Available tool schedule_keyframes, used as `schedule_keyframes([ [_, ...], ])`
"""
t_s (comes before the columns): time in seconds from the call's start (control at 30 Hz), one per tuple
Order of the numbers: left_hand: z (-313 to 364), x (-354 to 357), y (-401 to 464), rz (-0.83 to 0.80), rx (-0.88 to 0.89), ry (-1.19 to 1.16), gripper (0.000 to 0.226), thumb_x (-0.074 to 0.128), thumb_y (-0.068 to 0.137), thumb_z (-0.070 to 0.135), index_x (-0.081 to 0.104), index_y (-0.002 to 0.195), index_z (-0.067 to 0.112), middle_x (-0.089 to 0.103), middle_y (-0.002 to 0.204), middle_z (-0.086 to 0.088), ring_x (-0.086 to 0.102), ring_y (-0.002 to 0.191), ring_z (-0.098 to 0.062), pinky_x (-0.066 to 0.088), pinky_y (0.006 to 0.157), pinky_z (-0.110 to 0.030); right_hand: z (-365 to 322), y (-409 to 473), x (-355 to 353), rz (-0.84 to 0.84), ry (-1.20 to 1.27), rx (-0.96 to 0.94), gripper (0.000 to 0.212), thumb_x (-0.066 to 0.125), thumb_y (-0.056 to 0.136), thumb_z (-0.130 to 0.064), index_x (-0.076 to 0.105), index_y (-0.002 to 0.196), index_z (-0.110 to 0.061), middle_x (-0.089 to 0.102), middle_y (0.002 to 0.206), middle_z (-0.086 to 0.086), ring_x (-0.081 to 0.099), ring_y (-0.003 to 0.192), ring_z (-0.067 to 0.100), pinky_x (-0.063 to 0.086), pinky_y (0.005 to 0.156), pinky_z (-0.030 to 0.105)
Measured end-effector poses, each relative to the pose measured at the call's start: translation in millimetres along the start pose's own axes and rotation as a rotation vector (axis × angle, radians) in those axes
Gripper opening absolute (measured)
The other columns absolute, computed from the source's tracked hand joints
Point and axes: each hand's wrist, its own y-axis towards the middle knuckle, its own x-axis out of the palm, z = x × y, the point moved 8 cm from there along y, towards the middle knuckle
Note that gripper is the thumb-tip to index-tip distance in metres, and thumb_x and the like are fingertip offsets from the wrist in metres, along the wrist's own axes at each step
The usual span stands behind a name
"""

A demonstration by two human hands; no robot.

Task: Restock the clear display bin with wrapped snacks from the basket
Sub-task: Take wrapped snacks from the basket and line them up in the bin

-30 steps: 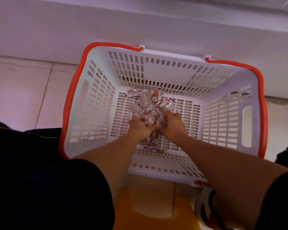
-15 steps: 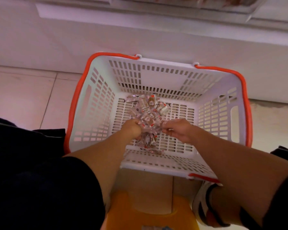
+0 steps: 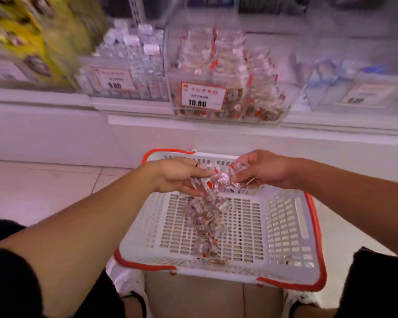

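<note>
A white slotted basket point(image 3: 283, 228) with an orange rim sits on the floor in front of me. My left hand point(image 3: 178, 175) and my right hand point(image 3: 261, 169) are raised above its far edge, each pinching a bunch of clear wrapped snacks point(image 3: 221, 180) between them. A loose string of the snacks point(image 3: 206, 223) hangs down from my hands over the basket's inside. The clear display bin point(image 3: 274, 104) with a 10.80 price tag stands on the shelf straight ahead, partly filled with the same snacks.
A second clear bin point(image 3: 124, 72) tagged 9.80 stands left of the display bin, another bin point(image 3: 354, 88) to its right. Yellow packages point(image 3: 25, 31) fill the far left shelf. A white shelf ledge point(image 3: 55, 104) juts out above the tiled floor point(image 3: 39, 184).
Both hands rose out of the basket's bottom with the snacks. My view tilted up, so the shelf and bins came into sight.
</note>
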Motion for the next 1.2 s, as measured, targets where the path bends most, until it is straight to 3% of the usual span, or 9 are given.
schedule_keyframes([
  [0.17, 97.0, 21.1, -67.4, -0.086, 0.125, 0.029, 0.028, 0.078, 0.072, 0.024, 0.071, 0.098, 0.015, 0.075, 0.104, -0.013, 0.076, 0.084, -0.03, 0.063, 0.072, -0.035, -96.8, -65.3, -24.7, 0.111, 0.046, -0.201, 0.012, 0.071, 0.082, 0.001, 0.068, 0.093, -0.003, 0.066, 0.079, 0.016, 0.06, 0.061, 0.014, 0.054, 0.057, 0.02],
  [0.33, 147.8, 39.9, -97.3, 0.053, 0.277, -0.104, 0.049, 0.081, 0.055, 0.031, 0.078, 0.101, 0.014, 0.076, 0.086, -0.003, 0.071, 0.062, -0.01, 0.057, 0.049, -0.02, -141.4, -95.9, -37.7, 0.173, 0.129, -0.29, 0.007, 0.07, 0.081, 0.003, 0.07, 0.085, -0.003, 0.065, 0.075, 0.016, 0.059, 0.055, 0.013, 0.053, 0.052, 0.018],
  [0.47, 172.7, 53.3, -102.7, 0.139, 0.419, -0.05, 0.048, 0.081, 0.055, 0.045, 0.073, 0.094, 0.019, 0.073, 0.08, 0.001, 0.066, 0.062, -0.01, 0.056, 0.052, -0.023, -155.0, -96.7, -50.0, 0.211, 0.147, -0.26, 0.009, 0.07, 0.08, 0.004, 0.069, 0.078, -0.005, 0.065, 0.07, 0.014, 0.058, 0.052, 0.012, 0.051, 0.048, 0.016],
  [0.57, 176.6, 56.0, -103.1, 0.117, 0.489, 0.002, 0.07, 0.088, 0.048, 0.041, 0.064, 0.106, 0.009, 0.075, 0.092, -0.002, 0.074, 0.075, -0.018, 0.058, 0.058, -0.028, -153.7, -93.2, -56.8, 0.225, 0.198, -0.242, 0.008, 0.07, 0.079, 0.003, 0.071, 0.076, -0.005, 0.064, 0.07, 0.015, 0.057, 0.052, 0.013, 0.05, 0.046, 0.017],
  [0.7, 180.2, 51.6, -99.1, 0.16, 0.566, -0.092, 0.049, 0.077, 0.072, 0.026, 0.057, 0.115, 0.013, 0.078, 0.092, -0.007, 0.076, 0.076, -0.024, 0.057, 0.055, -0.024, -159.4, -92.4, -65.2, 0.278, 0.204, -0.315, 0.003, 0.076, 0.078, -0.005, 0.074, 0.079, -0.004, 0.067, 0.07, 0.016, 0.06, 0.054, 0.014, 0.053, 0.049, 0.019],
  [0.8, 190.1, 37.8, -103.2, 0.29, 0.658, -0.101, 0.028, 0.071, 0.088, 0.015, 0.057, 0.11, 0.025, 0.075, 0.083, 0.005, 0.071, 0.061, -0.019, 0.053, 0.048, -0.023, -173.2, -107.2, -85.8, 0.462, 0.134, -0.461, 0.029, 0.081, 0.067, -0.017, 0.073, 0.093, -0.005, 0.072, 0.076, 0.017, 0.063, 0.058, 0.018, 0.053, 0.052, 0.021],
  [0.87, 194.6, 34.2, -107.4, 0.329, 0.688, -0.065, 0.029, 0.069, 0.091, 0.012, 0.059, 0.113, 0.028, 0.07, 0.101, -0.001, 0.068, 0.059, -0.019, 0.051, 0.046, -0.023, -179.0, -117.6, -95.3, 0.518, 0.166, -0.545, 0.043, 0.083, 0.061, -0.018, 0.07, 0.101, -0.011, 0.073, 0.077, 0.017, 0.066, 0.058, 0.019, 0.054, 0.052, 0.021],
  [1.03, 196.1, 49.3, -108.1, 0.247, 0.703, -0.105, 0.02, 0.062, 0.096, 0.015, 0.062, 0.114, 0.025, 0.068, 0.095, -0.006, 0.064, 0.057, -0.016, 0.048, 0.044, -0.022, -184.6, -113.6, -66.5, 0.258, 0.307, -0.631, 0.028, 0.068, 0.082, -0.01, 0.072, 0.109, -0.012, 0.072, 0.092, 0.017, 0.069, 0.073, 0.02, 0.058, 0.066, 0.023],
  [1.2, 191.5, 65.0, -103.2, 0.119, 0.643, -0.252, 0.021, 0.048, 0.103, 0.02, 0.068, 0.108, 0.026, 0.071, 0.087, -0.007, 0.062, 0.055, -0.016, 0.047, 0.043, -0.022, -187.2, -120.3, -63.9, 0.522, 0.038, -0.697, 0.04, 0.064, 0.091, -0.006, 0.063, 0.129, -0.019, 0.065, 0.081, -0.004, 0.057, 0.062, 0.007, 0.05, 0.06, 0.018],
])
